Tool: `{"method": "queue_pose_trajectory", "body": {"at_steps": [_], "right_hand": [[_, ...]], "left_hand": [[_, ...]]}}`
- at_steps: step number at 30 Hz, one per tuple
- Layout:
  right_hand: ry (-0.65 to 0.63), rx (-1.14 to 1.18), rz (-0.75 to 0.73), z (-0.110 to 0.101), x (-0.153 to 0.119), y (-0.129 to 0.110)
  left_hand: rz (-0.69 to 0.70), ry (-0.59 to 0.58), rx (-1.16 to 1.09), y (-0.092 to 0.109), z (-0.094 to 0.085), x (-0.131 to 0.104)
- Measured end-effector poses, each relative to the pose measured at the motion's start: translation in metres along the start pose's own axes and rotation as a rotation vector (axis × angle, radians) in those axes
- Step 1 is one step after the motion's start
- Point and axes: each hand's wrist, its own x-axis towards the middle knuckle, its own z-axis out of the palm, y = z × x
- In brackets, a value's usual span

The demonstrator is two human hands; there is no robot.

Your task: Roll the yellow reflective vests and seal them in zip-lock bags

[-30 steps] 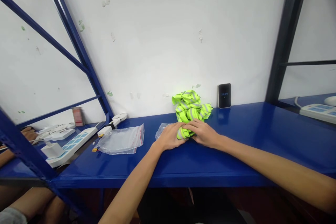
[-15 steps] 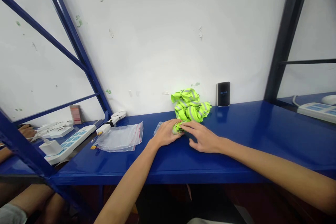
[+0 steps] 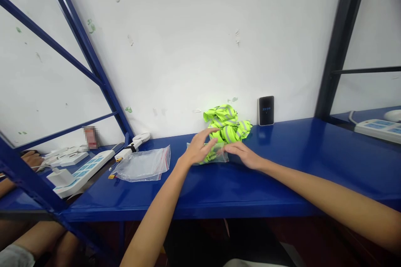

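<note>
In the head view a clear zip-lock bag (image 3: 224, 157) lies on the blue table, with a bundle of neon-yellow reflective fabric (image 3: 207, 158) inside it. My left hand (image 3: 198, 148) is over the bag's left part, its fingers apart and thumb stretched towards the bag's middle. At the bag's right, red-lined edge, my right hand (image 3: 246, 154) has its fingers closed on the plastic. Just behind both hands is a heap of neon-yellow fabric with grey reflective stripes (image 3: 230, 127).
Flat zip-lock bags (image 3: 142, 164) lie to the left, near a small white fan (image 3: 141, 137). A black-screened device (image 3: 266, 110) leans on the wall. Left of the blue frame (image 3: 108, 87) are a power strip (image 3: 86, 173) and another person's hand (image 3: 31, 159).
The small fabric bundle, earlier between my hands, is now inside the clear bag. My left hand has opened over it, and my right hand has moved to the bag's edge.
</note>
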Motion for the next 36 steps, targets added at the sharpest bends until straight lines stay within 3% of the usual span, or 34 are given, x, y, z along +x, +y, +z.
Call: {"method": "queue_pose_trajectory", "body": {"at_steps": [2,7,11,13,15,17,20,27,31,36], "right_hand": [[0.06,0.148,0.138,0.001,0.003,0.004],[0.112,0.385,0.33,0.006,0.009,0.008],[0.14,0.451,0.428,0.004,0.007,0.01],[0.138,0.412,0.442,0.004,0.006,0.01],[0.127,0.37,0.443,0.004,0.006,0.009],[0.097,0.355,0.444,0.005,0.006,0.009],[0.012,0.34,0.462,0.006,0.008,0.009],[-0.037,0.301,0.611,0.0,0.01,0.014],[-0.134,0.28,0.547,-0.007,0.01,0.011],[-0.052,0.284,0.518,-0.005,0.01,0.009]], "left_hand": [[-0.082,-0.058,0.046,-0.015,-0.001,0.012],[-0.231,-0.367,0.163,-0.043,0.006,0.03],[-0.448,-0.431,0.177,-0.044,0.002,0.029],[-0.608,-0.535,0.089,-0.042,-0.002,0.025],[-0.674,-0.614,-0.049,-0.041,-0.003,0.019],[-0.604,-0.567,-0.192,-0.043,-0.003,0.012],[-0.444,-0.386,-0.324,-0.045,0.002,0.003],[-0.297,-0.056,-0.12,-0.032,0.018,-0.004],[-0.225,-0.016,-0.205,-0.028,0.019,-0.008],[-0.308,0.01,-0.252,-0.029,0.022,-0.012]]}}
